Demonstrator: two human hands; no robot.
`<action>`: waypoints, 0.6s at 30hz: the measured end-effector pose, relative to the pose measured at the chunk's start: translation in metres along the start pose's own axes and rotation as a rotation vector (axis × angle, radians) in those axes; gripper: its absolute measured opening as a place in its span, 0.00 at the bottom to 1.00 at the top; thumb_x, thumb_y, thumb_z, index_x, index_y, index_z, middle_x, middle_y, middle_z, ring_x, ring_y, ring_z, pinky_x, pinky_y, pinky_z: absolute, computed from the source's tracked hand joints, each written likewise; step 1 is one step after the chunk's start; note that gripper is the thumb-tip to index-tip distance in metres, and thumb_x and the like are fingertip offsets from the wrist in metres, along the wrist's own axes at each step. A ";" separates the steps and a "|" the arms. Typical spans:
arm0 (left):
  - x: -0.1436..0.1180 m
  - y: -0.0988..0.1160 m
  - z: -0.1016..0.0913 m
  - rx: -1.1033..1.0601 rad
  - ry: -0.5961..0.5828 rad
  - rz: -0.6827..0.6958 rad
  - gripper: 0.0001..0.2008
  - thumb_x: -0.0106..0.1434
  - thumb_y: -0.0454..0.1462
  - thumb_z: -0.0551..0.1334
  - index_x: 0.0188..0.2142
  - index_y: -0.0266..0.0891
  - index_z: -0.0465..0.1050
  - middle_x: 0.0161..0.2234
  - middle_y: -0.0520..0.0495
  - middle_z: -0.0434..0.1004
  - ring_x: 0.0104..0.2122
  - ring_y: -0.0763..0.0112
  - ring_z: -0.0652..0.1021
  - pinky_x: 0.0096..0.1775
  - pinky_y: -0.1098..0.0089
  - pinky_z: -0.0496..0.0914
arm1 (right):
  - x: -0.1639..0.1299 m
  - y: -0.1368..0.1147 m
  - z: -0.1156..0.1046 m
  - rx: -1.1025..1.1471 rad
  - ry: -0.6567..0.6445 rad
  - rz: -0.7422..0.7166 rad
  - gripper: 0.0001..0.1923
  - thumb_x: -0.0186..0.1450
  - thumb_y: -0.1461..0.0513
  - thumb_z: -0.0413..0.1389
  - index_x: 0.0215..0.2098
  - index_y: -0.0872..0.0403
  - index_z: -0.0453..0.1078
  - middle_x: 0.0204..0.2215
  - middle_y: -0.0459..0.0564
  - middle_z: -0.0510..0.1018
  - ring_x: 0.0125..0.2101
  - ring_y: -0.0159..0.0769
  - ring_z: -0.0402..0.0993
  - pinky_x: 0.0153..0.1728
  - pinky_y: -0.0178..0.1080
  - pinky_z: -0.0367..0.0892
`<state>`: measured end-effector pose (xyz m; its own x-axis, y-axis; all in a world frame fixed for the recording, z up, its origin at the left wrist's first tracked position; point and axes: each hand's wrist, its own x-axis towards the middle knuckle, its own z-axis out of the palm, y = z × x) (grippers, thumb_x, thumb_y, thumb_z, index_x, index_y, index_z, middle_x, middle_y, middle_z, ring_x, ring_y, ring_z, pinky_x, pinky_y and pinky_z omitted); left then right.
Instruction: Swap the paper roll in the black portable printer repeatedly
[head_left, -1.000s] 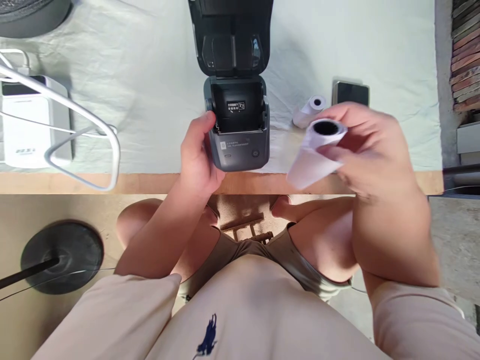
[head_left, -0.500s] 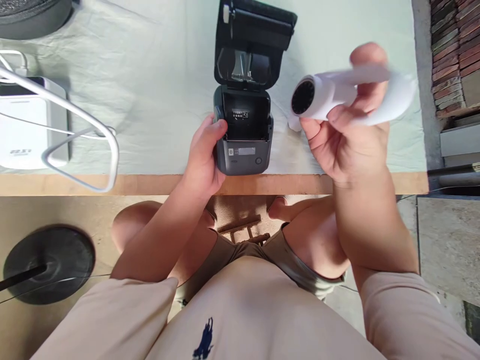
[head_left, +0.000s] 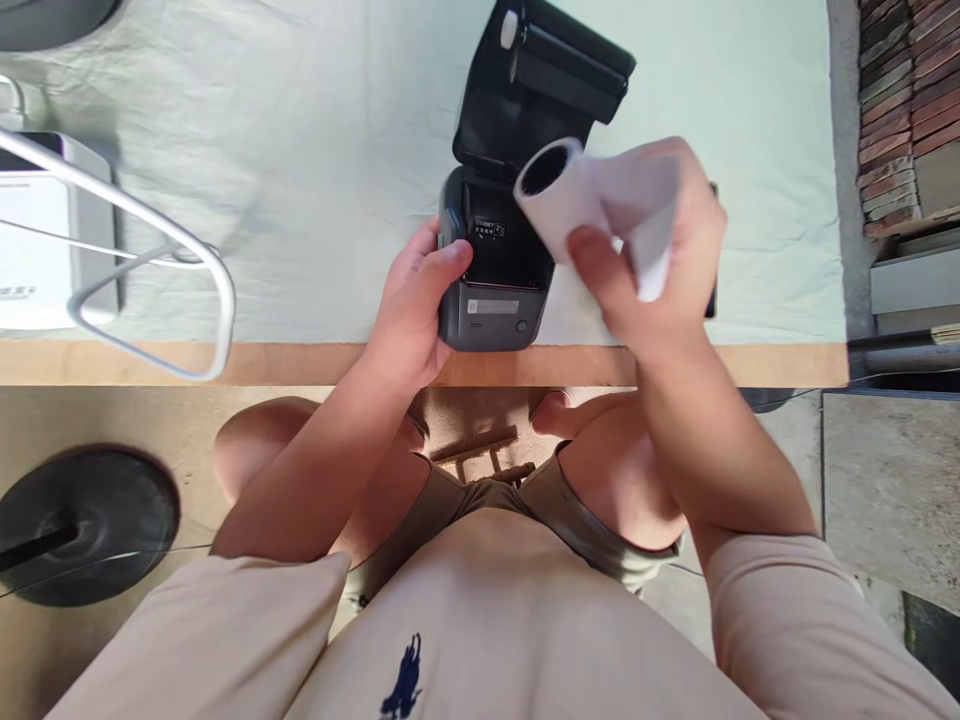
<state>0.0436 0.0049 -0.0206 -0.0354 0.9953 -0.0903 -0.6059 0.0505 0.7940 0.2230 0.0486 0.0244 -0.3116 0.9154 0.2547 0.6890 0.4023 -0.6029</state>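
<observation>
A wooden table under a pale green cloth (head_left: 315, 150) carries everything here, with a white box-shaped device (head_left: 37, 240) at its left end behind a bent white tube frame (head_left: 150, 270). Near the table's front edge stands a small dark grey label printer (head_left: 495, 290) with its lid swung up and back, leaving the paper bay open. The left hand (head_left: 412, 310) grips the printer's left side, thumb curled over the bay's rim. The right hand (head_left: 652, 260) holds a white roll of paper (head_left: 559, 200) just above and right of the open bay, thumb under the roll, fingers closed over its loose tail; a dark flat object behind that hand, possibly a phone, is mostly hidden.
</observation>
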 end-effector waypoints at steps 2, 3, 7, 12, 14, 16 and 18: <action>-0.001 -0.003 0.000 0.008 -0.008 0.014 0.06 0.68 0.38 0.63 0.43 0.44 0.77 0.36 0.47 0.79 0.41 0.57 0.80 0.37 0.62 0.74 | 0.000 -0.005 0.000 -0.087 0.010 -0.055 0.13 0.67 0.49 0.53 0.45 0.45 0.63 0.49 0.54 0.81 0.57 0.48 0.77 0.56 0.52 0.74; -0.001 -0.004 -0.001 0.012 -0.011 0.021 0.06 0.68 0.37 0.63 0.43 0.44 0.77 0.35 0.47 0.79 0.39 0.58 0.79 0.36 0.62 0.73 | 0.001 -0.008 0.000 -0.143 -0.004 -0.079 0.11 0.68 0.51 0.53 0.45 0.45 0.65 0.51 0.53 0.81 0.60 0.48 0.76 0.58 0.52 0.72; -0.002 -0.004 -0.002 0.011 -0.028 0.030 0.06 0.67 0.38 0.65 0.43 0.45 0.79 0.36 0.47 0.79 0.37 0.60 0.77 0.37 0.62 0.72 | 0.002 -0.013 -0.001 -0.291 -0.067 -0.163 0.07 0.71 0.54 0.53 0.44 0.45 0.67 0.51 0.50 0.84 0.64 0.45 0.74 0.68 0.53 0.60; -0.002 -0.003 -0.002 -0.008 -0.029 0.002 0.07 0.67 0.36 0.65 0.44 0.43 0.80 0.37 0.48 0.78 0.34 0.63 0.78 0.36 0.64 0.71 | 0.001 -0.016 -0.008 -0.368 -0.034 -0.105 0.09 0.67 0.55 0.56 0.44 0.46 0.69 0.48 0.53 0.84 0.57 0.51 0.77 0.62 0.54 0.64; -0.002 -0.004 -0.002 -0.007 -0.028 -0.005 0.07 0.67 0.36 0.64 0.44 0.44 0.80 0.38 0.48 0.78 0.33 0.64 0.78 0.35 0.65 0.70 | -0.001 -0.015 -0.009 -0.395 0.022 -0.142 0.09 0.69 0.54 0.55 0.44 0.47 0.71 0.47 0.53 0.84 0.55 0.51 0.78 0.62 0.55 0.63; -0.001 -0.005 -0.002 0.000 -0.027 -0.004 0.07 0.66 0.36 0.65 0.43 0.43 0.80 0.37 0.49 0.78 0.34 0.65 0.77 0.34 0.66 0.70 | -0.002 -0.012 -0.007 -0.409 0.036 -0.217 0.10 0.72 0.54 0.53 0.45 0.46 0.73 0.48 0.52 0.84 0.54 0.50 0.79 0.61 0.56 0.63; -0.002 -0.005 -0.001 0.004 -0.018 0.013 0.06 0.66 0.35 0.66 0.42 0.42 0.80 0.36 0.48 0.77 0.34 0.66 0.76 0.34 0.68 0.69 | -0.003 -0.008 -0.004 -0.410 0.011 -0.278 0.10 0.74 0.54 0.52 0.46 0.44 0.75 0.46 0.49 0.85 0.57 0.47 0.77 0.60 0.54 0.63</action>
<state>0.0458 0.0028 -0.0248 -0.0292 0.9972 -0.0688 -0.6025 0.0373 0.7973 0.2212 0.0423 0.0316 -0.5147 0.7718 0.3734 0.7820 0.6011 -0.1645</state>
